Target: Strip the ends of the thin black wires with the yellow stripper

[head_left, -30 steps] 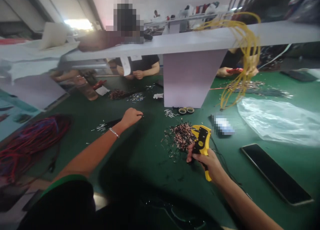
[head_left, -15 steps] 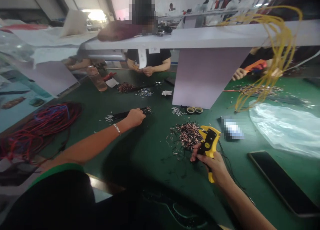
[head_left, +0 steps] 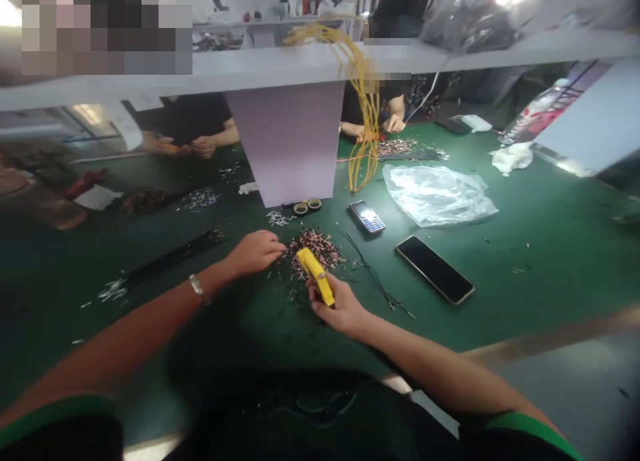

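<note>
My left hand [head_left: 255, 253] lay palm-down, fingers loosely curled, just beside a heap of short copper-coloured wire scraps [head_left: 316, 246]. My right hand [head_left: 341, 307] was clamped around a yellow plastic wire stripper [head_left: 316, 275] at the heap's near edge. The hands stayed apart above the green desk [head_left: 500, 301].

Centre: wire stripper [head_left: 315, 274] over offcut pile [head_left: 320, 244] on desk [head_left: 550, 267]
12 o'clock: tape rolls [head_left: 307, 206]
2 o'clock: keypad phone [head_left: 367, 216], plastic bag [head_left: 435, 194] behind
3 o'clock: smartphone [head_left: 435, 269]
9 o'clock: wire bundle [head_left: 165, 257]
</note>
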Available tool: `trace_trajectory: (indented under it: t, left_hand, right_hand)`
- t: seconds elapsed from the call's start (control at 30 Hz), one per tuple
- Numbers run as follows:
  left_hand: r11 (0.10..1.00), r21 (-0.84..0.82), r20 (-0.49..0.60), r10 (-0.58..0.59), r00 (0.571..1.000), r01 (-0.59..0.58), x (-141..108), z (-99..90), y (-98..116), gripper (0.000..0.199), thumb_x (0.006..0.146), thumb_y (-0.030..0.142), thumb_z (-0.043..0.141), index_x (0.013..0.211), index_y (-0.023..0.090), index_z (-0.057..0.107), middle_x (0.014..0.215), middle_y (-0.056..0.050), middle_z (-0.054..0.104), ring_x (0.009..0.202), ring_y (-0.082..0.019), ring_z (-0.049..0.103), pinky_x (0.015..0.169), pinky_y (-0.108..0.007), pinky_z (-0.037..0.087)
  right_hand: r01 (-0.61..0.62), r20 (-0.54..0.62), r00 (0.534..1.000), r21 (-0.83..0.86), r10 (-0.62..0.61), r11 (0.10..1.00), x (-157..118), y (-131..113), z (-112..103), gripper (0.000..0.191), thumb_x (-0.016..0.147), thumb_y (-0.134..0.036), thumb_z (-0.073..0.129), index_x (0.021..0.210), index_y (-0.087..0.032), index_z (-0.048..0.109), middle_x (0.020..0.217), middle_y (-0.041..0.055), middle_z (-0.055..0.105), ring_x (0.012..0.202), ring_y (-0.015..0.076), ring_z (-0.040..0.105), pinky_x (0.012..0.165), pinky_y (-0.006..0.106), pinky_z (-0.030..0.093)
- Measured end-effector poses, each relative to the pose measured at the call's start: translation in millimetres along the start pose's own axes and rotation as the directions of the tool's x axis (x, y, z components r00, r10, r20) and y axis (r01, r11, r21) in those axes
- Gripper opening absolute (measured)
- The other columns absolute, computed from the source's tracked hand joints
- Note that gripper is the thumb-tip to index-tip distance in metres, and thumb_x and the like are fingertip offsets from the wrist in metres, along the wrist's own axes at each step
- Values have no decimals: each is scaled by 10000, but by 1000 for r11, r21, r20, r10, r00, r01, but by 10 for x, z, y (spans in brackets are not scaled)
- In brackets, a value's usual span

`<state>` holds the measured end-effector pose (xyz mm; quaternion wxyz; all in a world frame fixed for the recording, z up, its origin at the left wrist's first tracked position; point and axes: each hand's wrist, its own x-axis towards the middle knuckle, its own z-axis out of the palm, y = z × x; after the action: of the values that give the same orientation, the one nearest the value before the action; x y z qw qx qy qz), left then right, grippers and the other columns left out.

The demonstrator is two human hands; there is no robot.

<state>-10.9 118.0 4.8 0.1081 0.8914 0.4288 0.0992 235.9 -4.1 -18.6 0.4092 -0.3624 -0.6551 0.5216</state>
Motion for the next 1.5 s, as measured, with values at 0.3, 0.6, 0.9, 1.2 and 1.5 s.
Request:
trace_trajectory:
  t: [0.3, 0.6, 0.9, 1.2, 1.5]
  left_hand:
    - [661, 250, 226, 671, 706, -708, 1257, 407, 1192, 173, 861, 92, 557, 847, 162, 715, 811, -103, 669, 859, -213, 589, 733, -312, 446]
    - [496, 254, 361, 748, 557, -830, 1392, 665, 1535, 181, 817, 56, 635, 659, 134, 680, 698, -121, 683, 667, -197, 590, 513, -315, 315]
    - [516, 282, 339, 735, 587, -809, 1420, 731, 1557, 133, 804, 49, 630, 733, 124, 714, 723, -141, 697, 670, -209, 623, 494, -300, 343]
    - [548, 254, 313, 733, 604, -797, 1432, 744, 1550, 134, 781, 59, 626, 706, 148, 692, 720, -110, 692, 644, -184, 628, 503, -288, 363]
    - [938, 16, -32, 346, 938, -345, 1423, 58, 1054, 143, 680, 86, 577, 651, 177, 683, 724, -56, 684, 688, -174, 606, 606, -295, 427]
  right_hand:
    - [569, 92, 815, -316, -572, 760, -59, -21, 37, 391, 687, -234, 536, 1067, -202, 452, 815, 61, 570, 677, 216, 535, 637, 345, 481]
    - [650, 129, 748, -341, -651, 679, -38, 2, 51, 402, 723, -252, 497, 1114, -177, 444, 826, 85, 589, 690, 220, 561, 638, 343, 508]
    - [603, 155, 793, -342, -590, 720, -49, 36, 74, 380, 724, -266, 504, 1094, -192, 457, 820, 75, 587, 682, 223, 553, 633, 346, 494]
    - [619, 145, 779, -335, -610, 710, -54, 45, 82, 399, 689, -236, 499, 1085, -197, 460, 810, 67, 575, 664, 220, 541, 606, 342, 489]
    - [616, 104, 773, -356, -625, 703, -66, 23, 72, 421, 685, -187, 507, 1104, -196, 465, 828, 72, 584, 698, 222, 553, 626, 333, 496]
